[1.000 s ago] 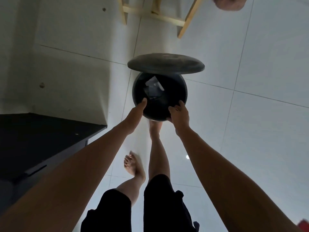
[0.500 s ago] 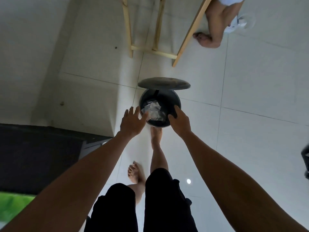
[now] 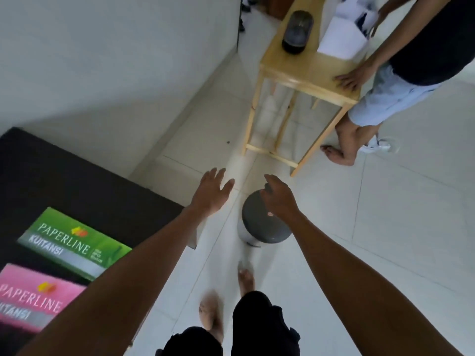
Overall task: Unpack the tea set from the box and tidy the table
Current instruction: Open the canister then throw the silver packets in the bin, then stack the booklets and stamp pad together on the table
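A small grey pedal bin (image 3: 264,227) stands on the white floor in front of my feet, its round lid down. My right hand (image 3: 279,197) hovers over the far edge of the lid with fingers apart and nothing in it. My left hand (image 3: 213,192) is stretched out to the left of the bin, palm down, fingers spread, empty. Farther off, a wooden table (image 3: 305,73) carries a dark lidded container (image 3: 297,32) and a white box (image 3: 341,42).
A second person (image 3: 401,73) stands at the right of the wooden table with one hand on its top. A black surface (image 3: 64,181) at my left holds a green packet (image 3: 74,242) and a pink packet (image 3: 33,299). A white wall runs behind it.
The bin's lid, raised a moment ago, has dropped down. Both hands have lifted away from the bin's rim, and my view has tilted up toward the wooden table.
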